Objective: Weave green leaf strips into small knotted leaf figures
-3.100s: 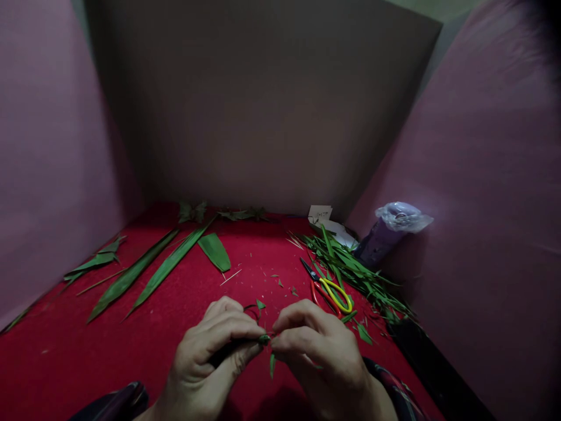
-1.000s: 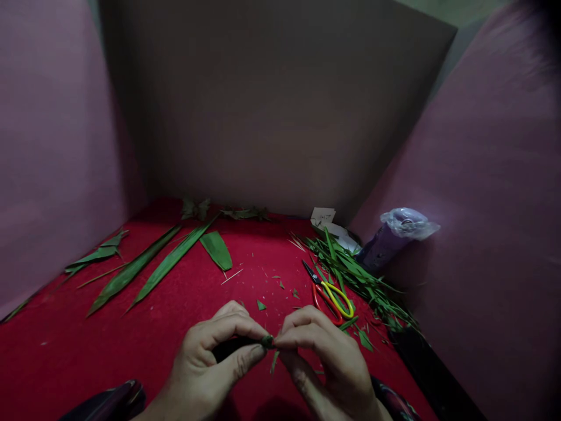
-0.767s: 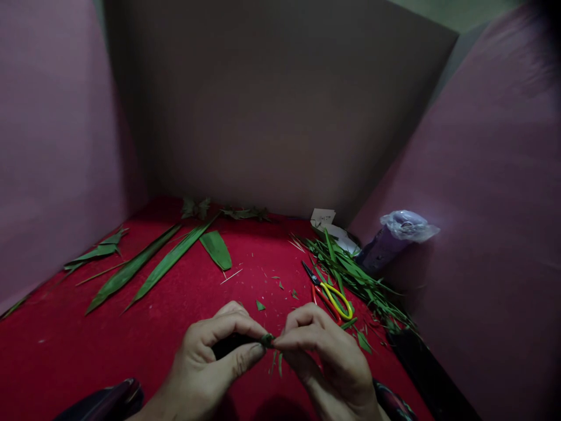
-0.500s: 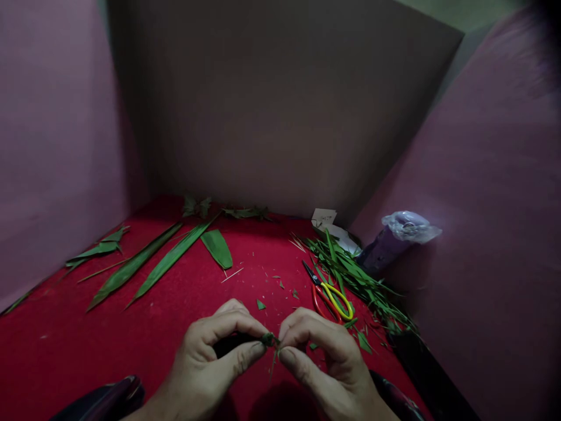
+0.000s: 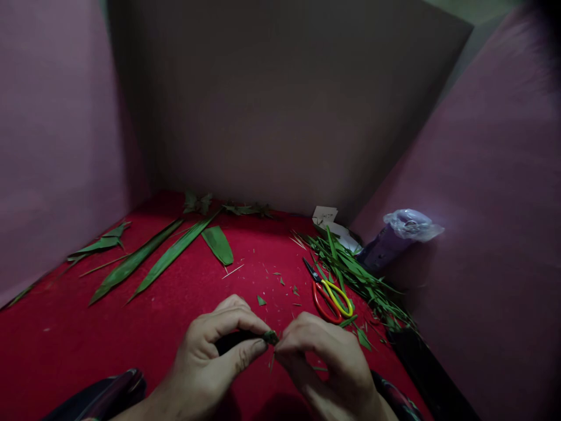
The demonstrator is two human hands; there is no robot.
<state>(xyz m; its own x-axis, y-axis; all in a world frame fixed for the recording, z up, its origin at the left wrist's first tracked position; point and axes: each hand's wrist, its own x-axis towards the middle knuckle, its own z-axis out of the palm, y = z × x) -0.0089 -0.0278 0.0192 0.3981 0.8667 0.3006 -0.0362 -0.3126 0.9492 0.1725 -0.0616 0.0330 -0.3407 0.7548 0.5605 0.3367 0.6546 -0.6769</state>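
My left hand [image 5: 210, 356] and my right hand [image 5: 326, 359] meet low in the middle, over the red cloth [image 5: 184, 304]. Both are closed in a pinch on one small folded green leaf piece [image 5: 270, 337], held between the fingertips of the two hands. A thin green strip hangs down from it under my right fingers. My left thumb and forefinger form a ring with a dark gap inside. Small green cuttings lie on the cloth just beyond the hands.
Scissors [image 5: 329, 294] with red and yellow handles lie right of the hands beside a heap of narrow leaf strips [image 5: 355, 275]. Long green leaves [image 5: 153, 263] lie at the left. A purple bottle wrapped in plastic [image 5: 394, 234] leans at the right wall. Cardboard walls enclose the space.
The hands stay pinched on the leaf piece with only small finger shifts. My right fingers have closed tighter over it. The view has tilted slightly.
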